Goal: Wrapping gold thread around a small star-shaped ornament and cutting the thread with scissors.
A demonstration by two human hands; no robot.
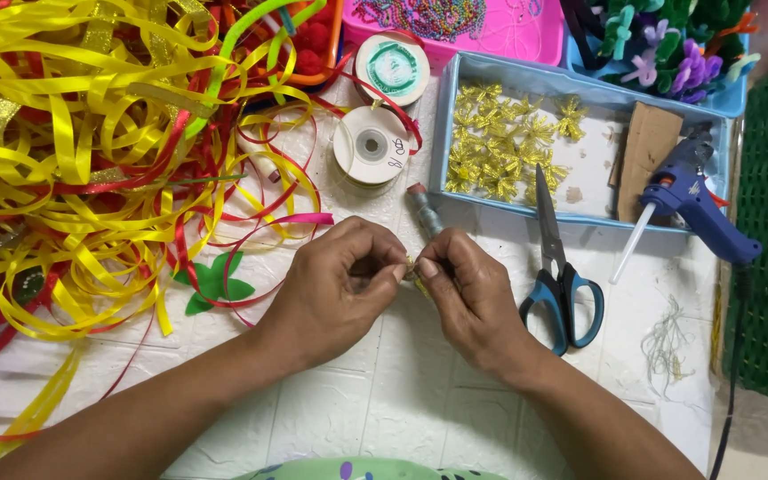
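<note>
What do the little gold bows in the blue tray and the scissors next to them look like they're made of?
The gold bows look like metallic ribbon or tinsel: they glitter and have thin, crinkly loops. The scissors seem to have steel blades, grey with a dull shine, and blue and black handles that look like smooth plastic. The tray looks like plastic.

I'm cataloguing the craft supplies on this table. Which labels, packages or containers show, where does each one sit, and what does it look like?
Upper spool: top centre, round white reel, green circular label.
Lower spool: just below it, round white reel, white label with dark marks.
Blue tray: upper right, rectangular, holds gold bows.
Pink tray: top edge, holds coloured beads.
Cardboard piece: inside the blue tray's right end, plain brown.
No screens or signs.
</note>
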